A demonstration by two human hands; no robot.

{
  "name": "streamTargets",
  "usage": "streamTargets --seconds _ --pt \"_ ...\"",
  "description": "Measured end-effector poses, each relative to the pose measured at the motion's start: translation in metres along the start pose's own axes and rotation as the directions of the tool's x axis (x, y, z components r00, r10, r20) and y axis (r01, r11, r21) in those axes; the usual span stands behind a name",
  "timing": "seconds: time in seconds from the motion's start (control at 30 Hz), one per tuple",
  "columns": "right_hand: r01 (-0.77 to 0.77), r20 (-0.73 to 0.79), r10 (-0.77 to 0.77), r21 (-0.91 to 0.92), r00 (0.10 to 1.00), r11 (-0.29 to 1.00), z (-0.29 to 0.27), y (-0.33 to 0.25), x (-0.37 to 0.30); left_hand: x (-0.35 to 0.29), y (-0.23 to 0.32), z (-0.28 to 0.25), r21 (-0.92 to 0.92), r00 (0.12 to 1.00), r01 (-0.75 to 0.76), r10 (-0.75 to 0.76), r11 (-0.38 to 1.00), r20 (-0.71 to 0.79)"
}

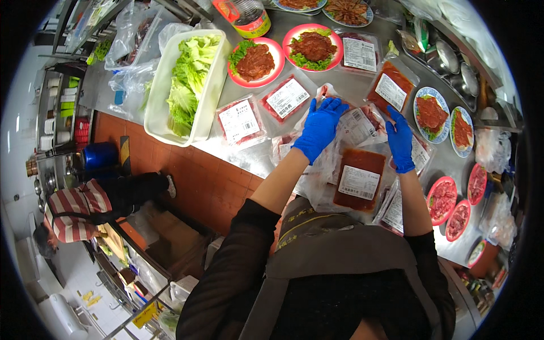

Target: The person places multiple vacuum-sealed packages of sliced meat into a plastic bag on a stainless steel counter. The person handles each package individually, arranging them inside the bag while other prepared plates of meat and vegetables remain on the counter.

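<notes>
My left hand [318, 129], in a blue glove, lies over the clear plastic of the packed meat, its fingers stretched out. My right hand [400, 140], also blue-gloved, has its fingers pointing away from me, beside a labelled meat pack [362, 126] that lies between the hands. Just beyond the right fingers is a flat pouch of reddish-brown meat in sauce [391, 85]. A similar brown pouch [358, 180] lies close to my apron. Left of my left hand are two labelled meat packs, one [285, 99] and another [240, 121]. What is under my left palm is hidden.
A white tub [212, 90] of lettuce [192, 79] stands left. Beyond the packs are red-rimmed plates of meat [276, 48]; blue-rimmed plates [421, 122] and pink plates [433, 211] line the right. A jar [252, 22] stands at the back. A person [85, 209] works across the red floor.
</notes>
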State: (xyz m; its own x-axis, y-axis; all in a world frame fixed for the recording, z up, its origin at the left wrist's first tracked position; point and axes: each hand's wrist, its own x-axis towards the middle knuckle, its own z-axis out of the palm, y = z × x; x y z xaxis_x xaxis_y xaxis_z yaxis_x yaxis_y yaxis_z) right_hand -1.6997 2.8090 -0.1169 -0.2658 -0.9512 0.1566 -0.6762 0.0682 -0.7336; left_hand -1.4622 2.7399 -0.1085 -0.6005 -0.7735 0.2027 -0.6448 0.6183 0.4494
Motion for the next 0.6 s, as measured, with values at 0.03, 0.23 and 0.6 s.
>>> streamTargets --seconds 0.03,0.23,0.6 --pt "-0.019 0.02 0.019 0.016 1.0 1.0 0.002 -0.004 -0.002 -0.008 0.001 -0.005 -0.044 1.0 0.015 -0.014 0.999 0.022" --pt "0.03 0.131 -0.029 -0.006 0.991 1.0 0.006 0.015 -0.01 -0.055 0.001 -0.033 -0.147 0.98 0.119 -0.14 0.982 -0.14" --pt "-0.121 0.169 0.1 0.114 0.981 0.986 -0.003 0.013 -0.019 -0.164 -0.067 -0.081 -0.04 0.692 0.619 -0.569 0.784 -0.445"
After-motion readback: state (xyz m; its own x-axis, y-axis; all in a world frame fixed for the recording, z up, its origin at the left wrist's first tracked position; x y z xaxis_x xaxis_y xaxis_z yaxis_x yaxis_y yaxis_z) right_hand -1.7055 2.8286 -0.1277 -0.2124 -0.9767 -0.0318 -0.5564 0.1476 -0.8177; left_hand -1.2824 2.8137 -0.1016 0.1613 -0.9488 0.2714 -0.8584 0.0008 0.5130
